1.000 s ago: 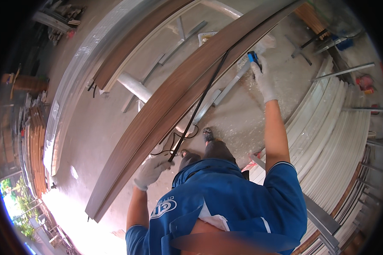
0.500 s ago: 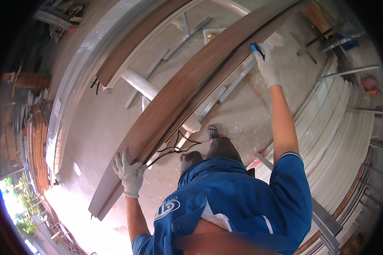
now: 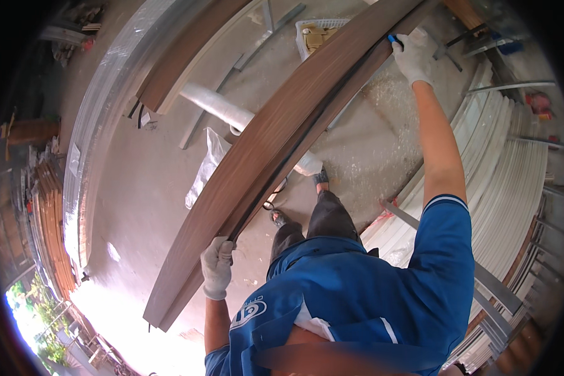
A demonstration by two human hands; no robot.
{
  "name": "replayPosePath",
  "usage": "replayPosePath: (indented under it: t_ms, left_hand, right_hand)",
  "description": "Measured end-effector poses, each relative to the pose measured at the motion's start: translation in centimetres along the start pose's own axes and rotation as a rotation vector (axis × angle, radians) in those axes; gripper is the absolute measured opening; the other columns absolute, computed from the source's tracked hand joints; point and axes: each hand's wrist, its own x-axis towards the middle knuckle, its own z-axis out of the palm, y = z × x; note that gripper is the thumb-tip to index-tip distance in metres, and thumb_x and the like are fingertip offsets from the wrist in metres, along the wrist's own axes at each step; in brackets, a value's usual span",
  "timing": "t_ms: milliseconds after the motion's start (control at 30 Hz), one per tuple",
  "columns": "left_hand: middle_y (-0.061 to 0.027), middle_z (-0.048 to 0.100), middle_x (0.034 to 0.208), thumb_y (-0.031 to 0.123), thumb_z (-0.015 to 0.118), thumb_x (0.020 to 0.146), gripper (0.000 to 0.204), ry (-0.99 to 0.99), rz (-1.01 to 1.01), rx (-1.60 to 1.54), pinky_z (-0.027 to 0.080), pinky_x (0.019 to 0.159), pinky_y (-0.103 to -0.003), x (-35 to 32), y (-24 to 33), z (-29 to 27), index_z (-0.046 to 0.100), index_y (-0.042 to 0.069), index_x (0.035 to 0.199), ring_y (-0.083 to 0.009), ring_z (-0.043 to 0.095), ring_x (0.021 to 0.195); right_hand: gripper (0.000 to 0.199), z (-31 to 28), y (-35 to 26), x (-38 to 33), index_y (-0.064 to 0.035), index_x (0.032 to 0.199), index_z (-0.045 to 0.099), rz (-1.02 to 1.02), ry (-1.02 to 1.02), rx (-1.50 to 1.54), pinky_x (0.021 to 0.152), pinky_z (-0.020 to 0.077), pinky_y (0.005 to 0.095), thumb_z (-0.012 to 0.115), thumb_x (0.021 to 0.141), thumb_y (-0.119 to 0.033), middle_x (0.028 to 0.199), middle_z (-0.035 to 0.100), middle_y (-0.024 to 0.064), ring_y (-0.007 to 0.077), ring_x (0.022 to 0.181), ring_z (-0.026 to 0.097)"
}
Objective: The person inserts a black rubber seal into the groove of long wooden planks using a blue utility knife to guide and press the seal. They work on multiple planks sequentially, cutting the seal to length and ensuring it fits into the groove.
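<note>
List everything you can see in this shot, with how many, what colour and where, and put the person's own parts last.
Wood-grain panel: one, brown, long, slanting from lower left to upper right, held off the floor.
Black strip: one, along the panel's right edge.
Blue tool: one, at the panel's edge by the right hand.
White profiles: a stack, right side.
Wrapped roll: one, pale, on the floor behind the panel.
Plastic crate: one, white, top centre.
Concrete floor: grey, bare stretch at left.
Left hand: white glove, gripping the panel's lower part.
Right hand: white glove, at the panel's upper part, holding the blue tool.
Blue shirt: one, lower centre.
</note>
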Motion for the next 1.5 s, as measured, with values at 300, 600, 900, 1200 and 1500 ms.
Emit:
replayPosePath:
  t_ms: [300,600,900,1200,1500]
  left_hand:
    - [-0.0158,0.070,0.084,0.014,0.072,0.095,0.017,0.072,0.302,0.354,0.051,0.067,-0.037,0.2,0.3,0.8,0.071,0.000,0.103,-0.0304,0.066,0.071]
    - [-0.0122,0.067,0.080,0.015,0.068,0.098,0.020,0.073,0.092,0.199,0.050,0.068,-0.034,-0.6,-0.4,1.3,0.072,-0.001,0.107,-0.0220,0.064,0.071]
    - [-0.0122,0.068,0.080,0.007,0.079,0.086,0.018,0.092,0.100,0.324,0.049,0.065,-0.035,-1.1,1.1,1.2,0.077,0.003,0.104,-0.0219,0.063,0.071]
    - [-0.0102,0.065,0.080,0.008,0.080,0.081,0.014,0.208,0.228,0.476,0.050,0.071,-0.038,-1.0,1.0,2.4,0.073,0.007,0.093,-0.0286,0.063,0.079]
    - [-0.0147,0.052,0.148,0.027,0.081,0.078,0.015,0.347,0.381,0.964,0.026,0.114,-0.066,0.2,-0.2,1.9,0.077,0.018,0.089,-0.0480,0.038,0.142]
  right_hand:
    - [0.043,-0.3,-0.2,0.0,-0.0255,0.139,0.062,0.016,0.002,-0.114,0.103,0.0497,0.0462,0.054,0.102,-0.046,0.134,0.066,0.0168,0.0369,0.123,0.063]
    - [0.042,1.9,2.3,1.3,-0.0151,0.135,0.066,-0.141,0.160,-0.080,0.110,0.0450,0.0441,0.060,0.100,-0.038,0.146,0.052,0.0191,0.0368,0.132,0.054]
    - [0.039,2.5,2.9,1.6,-0.0146,0.131,0.068,-0.118,0.130,-0.037,0.114,0.0419,0.0422,0.061,0.100,-0.037,0.146,0.052,0.0167,0.0344,0.138,0.049]
    - [0.041,2.3,2.6,0.8,-0.0206,0.136,0.065,-0.042,0.086,0.014,0.112,0.0434,0.0449,0.058,0.101,-0.041,0.148,0.053,0.0156,0.0358,0.135,0.054]
    - [0.041,2.2,2.7,1.1,-0.0192,0.135,0.066,-0.151,0.104,-0.088,0.109,0.0455,0.0458,0.059,0.101,-0.041,0.144,0.057,0.0148,0.0350,0.130,0.057]
